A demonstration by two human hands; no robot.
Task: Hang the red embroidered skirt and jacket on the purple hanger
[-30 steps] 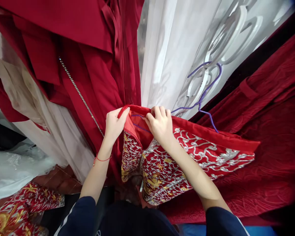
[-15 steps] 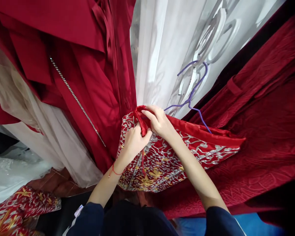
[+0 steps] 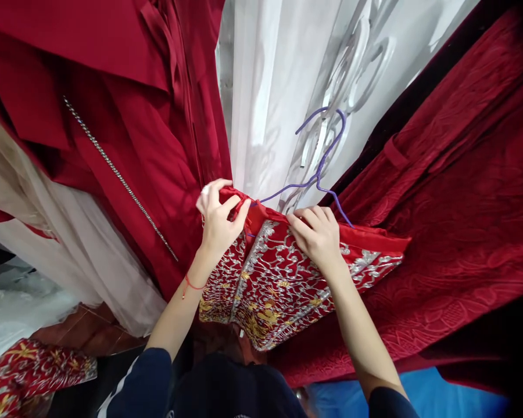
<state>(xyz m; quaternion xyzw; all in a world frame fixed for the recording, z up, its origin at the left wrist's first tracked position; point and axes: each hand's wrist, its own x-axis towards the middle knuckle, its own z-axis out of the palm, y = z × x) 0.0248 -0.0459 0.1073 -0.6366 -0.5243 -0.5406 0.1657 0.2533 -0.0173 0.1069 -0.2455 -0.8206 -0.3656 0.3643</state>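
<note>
A red skirt (image 3: 283, 284) with silver and gold embroidery and a plain red satin waistband hangs in front of me on a purple hanger (image 3: 320, 174). My left hand (image 3: 220, 217) grips the waistband near its left end, thumb and fingers closed on the cloth. Farther right, my right hand (image 3: 316, 235) pinches the top edge of the same band, its fingers folded over it. Between the hands, a silver-trimmed seam runs down the skirt. The hanger's hook shows above the band, and its lower arms go down behind the cloth.
Dark red garments (image 3: 126, 116) hang at the left, one with a beaded silver strip (image 3: 122, 180). Pale tulle (image 3: 91, 232) hangs beside them. A white scrollwork frame (image 3: 353, 64) stands behind. Red patterned fabric (image 3: 462, 203) fills the right. Another embroidered red garment (image 3: 26, 371) lies lower left.
My hands were together at the bunched waistband and are now apart, the left farther left, the right farther right. The band between them is spread out, and the silver-trimmed seam is exposed.
</note>
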